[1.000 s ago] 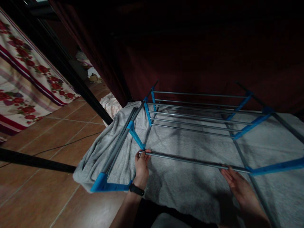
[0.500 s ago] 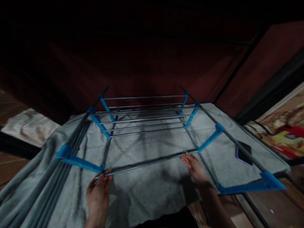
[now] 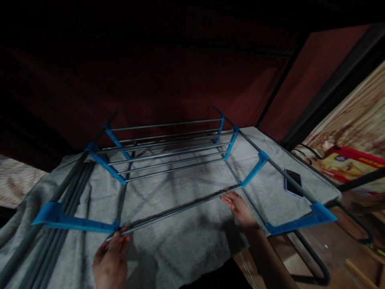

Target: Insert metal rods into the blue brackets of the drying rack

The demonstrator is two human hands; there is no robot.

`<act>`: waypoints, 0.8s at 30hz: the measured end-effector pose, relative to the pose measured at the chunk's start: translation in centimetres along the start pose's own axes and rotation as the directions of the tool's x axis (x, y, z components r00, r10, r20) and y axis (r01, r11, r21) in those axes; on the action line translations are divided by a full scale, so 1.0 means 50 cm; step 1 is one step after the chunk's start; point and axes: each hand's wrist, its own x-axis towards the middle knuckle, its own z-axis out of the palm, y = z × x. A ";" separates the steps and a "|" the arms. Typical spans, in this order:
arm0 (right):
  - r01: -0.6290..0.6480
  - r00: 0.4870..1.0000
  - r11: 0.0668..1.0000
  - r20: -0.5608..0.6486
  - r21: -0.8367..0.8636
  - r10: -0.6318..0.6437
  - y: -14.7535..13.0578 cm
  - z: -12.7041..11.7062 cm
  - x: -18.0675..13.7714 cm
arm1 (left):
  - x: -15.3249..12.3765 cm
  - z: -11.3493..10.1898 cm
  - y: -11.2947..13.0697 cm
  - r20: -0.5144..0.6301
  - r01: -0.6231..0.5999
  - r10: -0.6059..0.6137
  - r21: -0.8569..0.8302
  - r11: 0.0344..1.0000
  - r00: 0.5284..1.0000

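Note:
A grey metal rod runs across the near part of a rack with blue plastic brackets. My left hand pinches the rod's left end, close to the tip of the near left blue bracket. My right hand grips it near the right end, fingers bent around it, just short of a right-side blue bracket. Behind, several thin rods span other brackets. At the near right, another blue bracket joins the side pole and has no rod at its inner end.
The rack lies on a grey blanket. Several grey tubes lie side by side along the left. A phone rests beyond the right pole. A red and yellow package is farther right. A dark red panel stands behind.
The view has turned, so the rack sits farther left in it, with more of the floor showing at right. Both hands stay on the rod at its two ends.

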 end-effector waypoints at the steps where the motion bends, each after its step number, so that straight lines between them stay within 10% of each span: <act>1: -0.008 1.000 1.000 0.011 -0.005 0.008 0.003 0.003 -0.003 | -0.001 -0.001 0.000 0.011 -0.011 0.011 0.005 1.000 1.000; 24: -0.249 0.938 0.968 0.253 0.022 0.236 0.131 0.117 -0.047 | 0.024 -0.010 -0.052 -0.047 -0.089 0.102 0.221 0.971 0.994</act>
